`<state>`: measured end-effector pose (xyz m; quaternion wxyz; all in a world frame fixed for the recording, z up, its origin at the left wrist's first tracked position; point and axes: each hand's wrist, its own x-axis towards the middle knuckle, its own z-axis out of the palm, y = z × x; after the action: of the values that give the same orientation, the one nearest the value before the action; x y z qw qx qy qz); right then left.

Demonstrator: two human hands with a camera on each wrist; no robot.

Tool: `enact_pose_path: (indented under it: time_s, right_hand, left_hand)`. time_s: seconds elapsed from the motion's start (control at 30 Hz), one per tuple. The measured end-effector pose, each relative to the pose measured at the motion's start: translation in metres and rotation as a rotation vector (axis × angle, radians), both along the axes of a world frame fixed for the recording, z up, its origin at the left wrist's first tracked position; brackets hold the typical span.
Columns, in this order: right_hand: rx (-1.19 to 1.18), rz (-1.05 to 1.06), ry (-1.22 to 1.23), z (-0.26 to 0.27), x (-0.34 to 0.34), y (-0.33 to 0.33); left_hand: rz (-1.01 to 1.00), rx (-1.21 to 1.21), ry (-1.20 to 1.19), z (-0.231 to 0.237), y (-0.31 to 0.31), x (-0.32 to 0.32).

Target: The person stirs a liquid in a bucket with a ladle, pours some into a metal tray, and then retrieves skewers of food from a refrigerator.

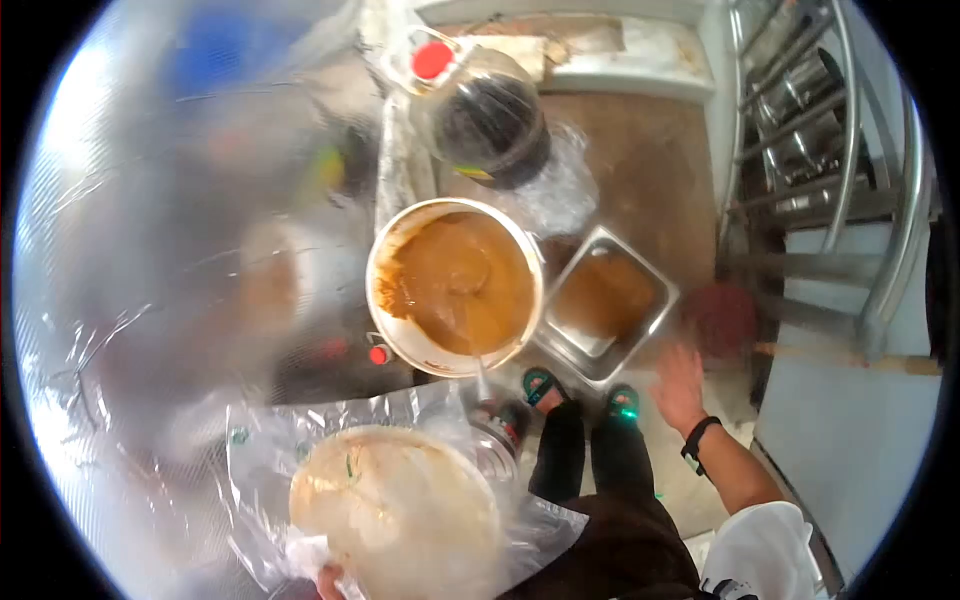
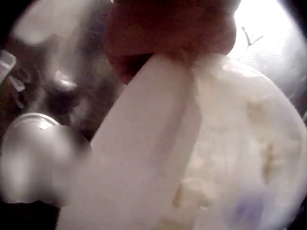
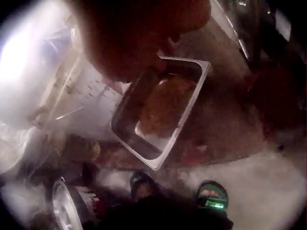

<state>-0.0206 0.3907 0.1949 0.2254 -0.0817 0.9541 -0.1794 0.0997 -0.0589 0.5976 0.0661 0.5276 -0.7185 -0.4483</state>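
At the lower left of the head view my left hand (image 1: 330,582) grips the edge of a round whitish lid (image 1: 400,505) with brownish stains, most of the hand cut off by the frame. In the left wrist view a broad white strip (image 2: 139,143) runs from under the fingers (image 2: 172,28) across the lid (image 2: 254,120). My right hand (image 1: 680,385) holds nothing, its fingers extended beside a rectangular steel pan (image 1: 600,375) with brown contents. Left of that pan stands a white bucket (image 1: 372,275) of thick orange-brown liquid, a pale handle (image 1: 482,375) over its near rim.
Clear plastic film (image 1: 255,470) lies around the lid. A large jug (image 1: 490,120) of dark liquid with a red cap stands behind the bucket. Metal rack rails (image 1: 850,150) rise at the right. A red-capped bottle (image 1: 380,355) sits by the bucket. My sandalled feet (image 1: 622,402) are close to the pan.
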Motion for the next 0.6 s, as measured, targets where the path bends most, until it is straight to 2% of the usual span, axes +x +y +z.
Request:
enact_pose_path:
  time_s: [0.1,0.17,0.23,0.3,0.37,0.43,0.47,0.5,0.53,0.57,0.6]
  right_hand:
    - [-0.04,-0.004,-0.021,0.039,-0.013,-0.002]
    - [-0.022,0.018,0.083,0.055,-0.012,-0.011]
    - [-0.108,-0.046,0.062,0.071,-0.006,-0.005]
    - [-0.119,-0.08,0.067,0.084,0.009,0.009]
    - [-0.122,-0.128,0.063,0.089,0.031,0.024]
    - [-0.018,-0.173,-0.024,0.088,0.058,0.039]
    - [-0.023,-0.204,-0.045,0.091,0.068,0.047]
    - [-0.013,-0.217,-0.053,0.093,0.078,0.052]
    - [-0.008,-0.242,-0.111,0.094,0.088,0.055]
    - [-0.005,-0.268,-0.167,0.092,0.098,0.057]
    - [0.023,-0.286,-0.204,0.086,0.111,0.059]
  left_hand:
    - [-0.06,0.016,0.214,0.005,0.0,-0.031]
    - [0.028,-0.064,0.23,0.009,0.006,-0.09]
    - [0.2,-0.448,0.273,0.004,0.012,-0.145]
    - [-0.221,-0.381,0.278,0.014,-0.03,-0.175]
    - [-0.268,-0.418,0.397,0.02,-0.004,-0.231]
    - [-0.568,-0.574,0.209,-0.003,-0.014,-0.26]
    - [-0.778,-0.845,-0.116,-0.013,0.001,-0.277]
    - [-0.919,-1.015,-0.083,-0.043,0.013,-0.288]
    - [-1.072,-1.285,-0.314,-0.098,-0.018,-0.286]
    - [-1.498,-1.155,-0.453,-0.107,0.009,-0.306]
    - [-1.459,-1.528,-0.433,-0.186,-0.018,-0.289]
